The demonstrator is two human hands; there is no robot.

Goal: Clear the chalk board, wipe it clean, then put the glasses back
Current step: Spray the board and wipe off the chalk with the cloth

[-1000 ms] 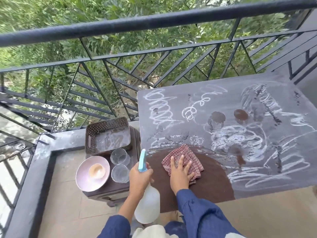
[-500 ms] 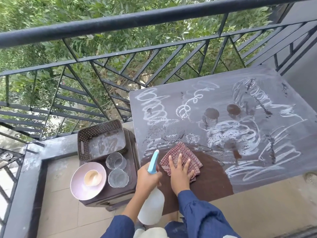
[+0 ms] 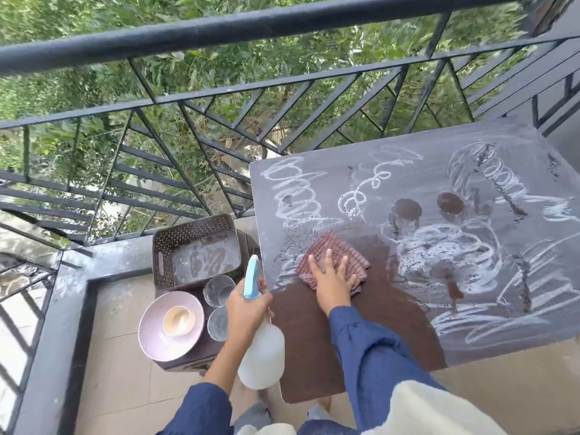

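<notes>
Toward the near left corner of the chalk board, the right hand presses the checked cloth, fingers spread flat. Unwiped chalk lies beyond and rightward of them, toward the far right corner. The left hand grips the spray bottle at the left edge, the glasses just left of it.
</notes>
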